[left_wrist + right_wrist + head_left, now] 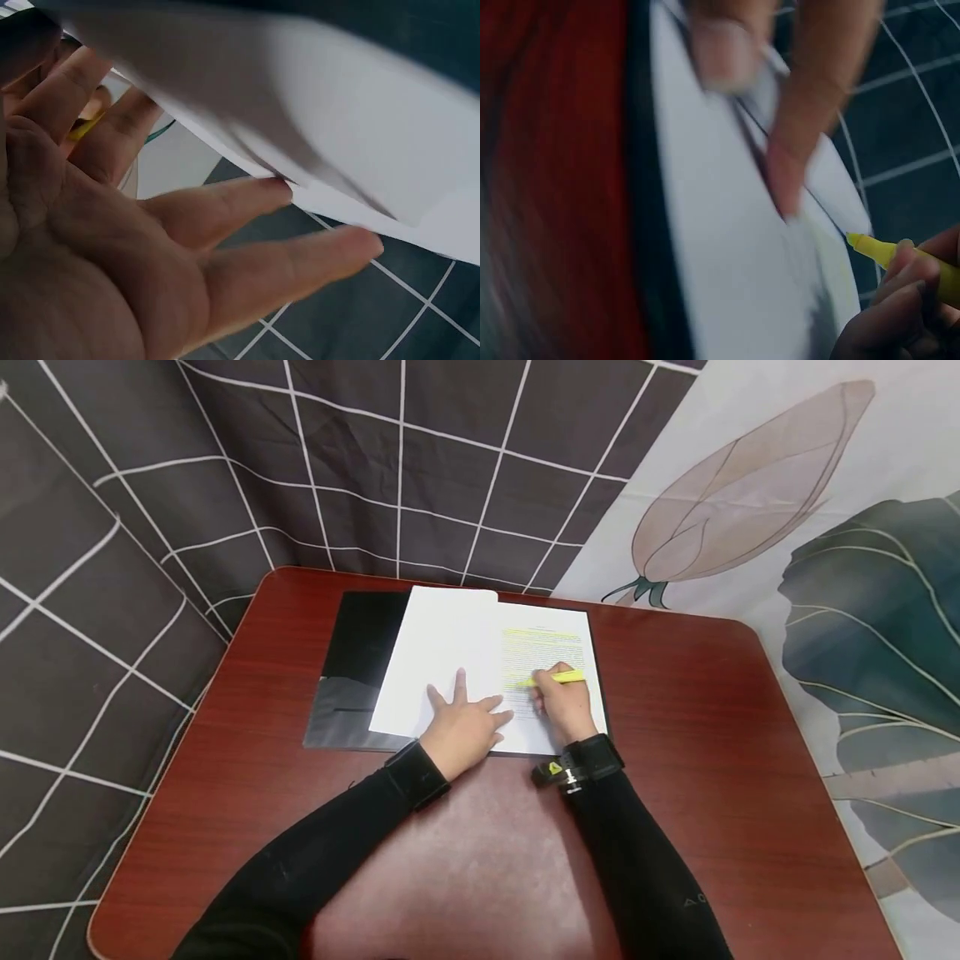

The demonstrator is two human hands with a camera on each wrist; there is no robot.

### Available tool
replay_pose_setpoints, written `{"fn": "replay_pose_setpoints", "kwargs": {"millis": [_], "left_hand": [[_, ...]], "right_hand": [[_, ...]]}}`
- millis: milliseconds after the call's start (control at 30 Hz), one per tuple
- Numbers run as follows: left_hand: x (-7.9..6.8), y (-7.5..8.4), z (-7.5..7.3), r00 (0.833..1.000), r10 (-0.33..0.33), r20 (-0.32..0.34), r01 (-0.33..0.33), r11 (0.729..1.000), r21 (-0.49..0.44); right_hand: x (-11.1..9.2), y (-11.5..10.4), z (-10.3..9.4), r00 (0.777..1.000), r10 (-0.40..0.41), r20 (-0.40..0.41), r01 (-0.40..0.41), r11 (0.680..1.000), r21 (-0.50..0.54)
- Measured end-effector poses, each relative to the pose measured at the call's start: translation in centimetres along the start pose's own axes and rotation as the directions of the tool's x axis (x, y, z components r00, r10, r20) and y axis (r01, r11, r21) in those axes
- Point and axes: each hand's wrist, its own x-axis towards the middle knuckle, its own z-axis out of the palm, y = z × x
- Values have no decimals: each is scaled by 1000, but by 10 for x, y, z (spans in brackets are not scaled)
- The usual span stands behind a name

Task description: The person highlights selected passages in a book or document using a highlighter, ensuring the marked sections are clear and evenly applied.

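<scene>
My right hand (567, 703) pinches a yellow highlighter (567, 677), its tip at the printed text of the right-hand page (536, 727). Bands of yellow marking cross the upper lines of that page. My left hand (465, 728) rests with spread, straight fingers across the blank left sheet (435, 643) and the inner edge of the printed page. In the left wrist view the left hand's fingers (292, 277) lie against the white paper. The right wrist view shows the highlighter (881, 250) between curled fingers, with the left hand's fingers (787, 165) on the paper.
Beneath the sheets lies an open black folder (367, 627) with a clear pocket at its lower left. It sits near the far edge of a reddish wooden table (690, 710). Behind hang a dark gridded cloth (450, 468) and a white cloth with a plant print (735, 502).
</scene>
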Motion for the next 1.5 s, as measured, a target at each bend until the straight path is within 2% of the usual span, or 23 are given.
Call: {"fn": "replay_pose_setpoints", "kwargs": {"millis": [133,233,367,467,500,600,700,733,933,1000,1167,1200,1500], "left_hand": [[-2,0,-2,1000,3,-11,-3,1000,2],[-1,-3,-1,1000,8,-14,-8,1000,-9],[3,-9,2,1000,5,20,-4,1000,-29],[11,-15,10,999,8,46,-4,996,-88],[13,-17,13,999,11,50,-6,994,-107],[18,-19,21,999,18,50,-10,988,-152],[20,-19,24,999,13,41,-6,989,-146],[21,-19,27,999,11,35,-6,991,-131],[26,-21,38,1000,5,26,-3,997,-73],[26,-22,39,1000,7,26,-5,997,-82],[26,-23,40,1000,10,21,-8,995,-100],[26,-23,39,1000,9,20,-7,995,-102],[27,-23,41,1000,9,10,-8,997,-83]], "right_hand": [[-2,3,13,1000,-20,9,21,995,-102],[-3,3,18,999,-38,11,39,991,-128],[-2,4,22,999,-44,14,45,987,-152],[-2,4,22,999,-49,15,51,981,-188],[8,12,20,998,-63,27,66,982,-177],[8,12,20,997,-66,37,72,977,-202],[8,11,19,997,-65,45,73,973,-219],[-1,2,21,998,-56,37,63,966,-251],[4,4,21,996,-76,51,88,958,-275],[12,12,20,994,-92,64,105,960,-259],[7,9,22,994,-90,53,102,947,-305],[-1,1,24,996,-79,42,88,938,-335],[2,3,23,993,-104,61,118,936,-331]]}}
